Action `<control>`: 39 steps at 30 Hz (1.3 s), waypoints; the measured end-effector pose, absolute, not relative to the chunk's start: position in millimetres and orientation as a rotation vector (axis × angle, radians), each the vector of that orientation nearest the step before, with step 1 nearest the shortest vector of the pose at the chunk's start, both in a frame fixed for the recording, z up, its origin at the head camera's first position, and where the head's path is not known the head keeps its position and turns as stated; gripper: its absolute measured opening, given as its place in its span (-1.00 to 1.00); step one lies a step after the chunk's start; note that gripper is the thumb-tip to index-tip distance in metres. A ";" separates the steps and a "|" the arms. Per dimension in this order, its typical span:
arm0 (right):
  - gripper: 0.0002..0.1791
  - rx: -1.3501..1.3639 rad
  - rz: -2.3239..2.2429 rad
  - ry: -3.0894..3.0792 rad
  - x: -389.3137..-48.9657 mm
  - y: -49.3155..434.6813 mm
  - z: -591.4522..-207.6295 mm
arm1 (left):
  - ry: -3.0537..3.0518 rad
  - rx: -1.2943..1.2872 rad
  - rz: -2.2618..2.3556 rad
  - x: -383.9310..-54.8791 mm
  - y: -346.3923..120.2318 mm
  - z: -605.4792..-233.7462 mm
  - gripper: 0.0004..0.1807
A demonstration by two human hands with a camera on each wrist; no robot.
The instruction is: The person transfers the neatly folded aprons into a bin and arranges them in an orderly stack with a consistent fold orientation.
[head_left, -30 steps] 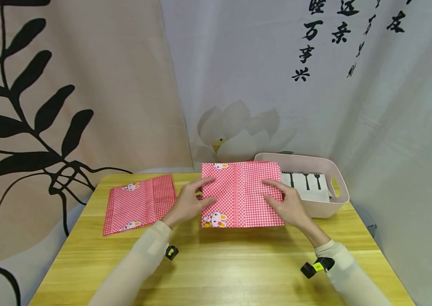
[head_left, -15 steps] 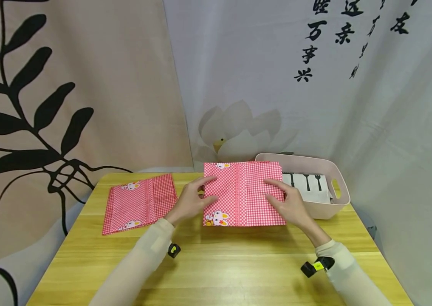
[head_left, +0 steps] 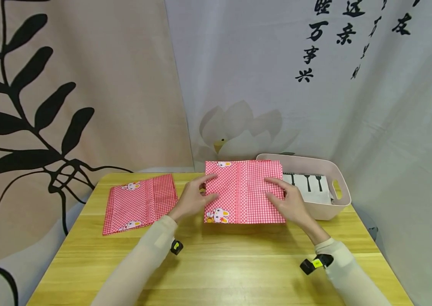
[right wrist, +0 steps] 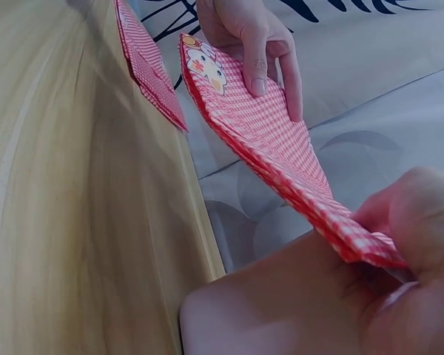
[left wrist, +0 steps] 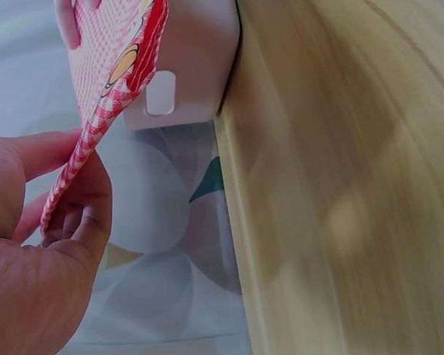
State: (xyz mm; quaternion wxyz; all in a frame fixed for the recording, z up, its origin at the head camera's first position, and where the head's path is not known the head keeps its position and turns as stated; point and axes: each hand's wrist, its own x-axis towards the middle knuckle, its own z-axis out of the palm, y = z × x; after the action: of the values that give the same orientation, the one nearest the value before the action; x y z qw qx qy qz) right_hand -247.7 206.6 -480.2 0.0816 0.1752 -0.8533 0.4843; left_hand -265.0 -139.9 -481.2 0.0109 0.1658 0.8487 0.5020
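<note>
A folded red-and-white checked cloth (head_left: 244,193) with printed rabbits is held up over the table, its shadow below it. My left hand (head_left: 191,199) pinches its left edge, thumb on the near face and other fingers behind, as the left wrist view shows. At the opposite edge my right hand (head_left: 291,203) grips the same cloth between thumb and fingers. In the right wrist view the cloth (right wrist: 259,137) shows several stacked layers along its lower edge. A second folded cloth (head_left: 139,205) of the same pattern lies flat on the table, left of my left hand.
Behind my right hand a pale pink basket (head_left: 317,210) stands at the back right of the wooden table (head_left: 238,267). Inside it lies a white folded cloth (head_left: 309,189) printed with dark forks. A printed curtain (head_left: 246,76) hangs right behind the table.
The held cloth has risen slightly and shifted a little to the right in the head view. Both hands keep their hold. The second cloth and the basket stay in place.
</note>
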 end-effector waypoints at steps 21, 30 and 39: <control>-0.45 0.451 1.296 -2.593 -265.0 224.6 -462.0 | 2.668 0.549 1.555 -288.6 -118.4 -467.6 -0.23; -0.44 0.399 1.317 -2.628 -270.8 243.2 -457.6 | 2.694 0.603 1.554 -299.1 -99.2 -461.5 -0.27; -0.44 0.357 1.270 -2.622 -273.2 256.2 -453.9 | 2.701 0.644 1.545 -306.4 -83.1 -455.1 -0.28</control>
State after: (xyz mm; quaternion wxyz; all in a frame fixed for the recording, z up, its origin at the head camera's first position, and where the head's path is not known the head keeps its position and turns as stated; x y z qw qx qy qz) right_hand -273.2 256.2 -453.9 0.1033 0.1211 -0.8885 0.4304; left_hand -306.4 -83.1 -455.1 -0.0180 0.2027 0.8499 0.4861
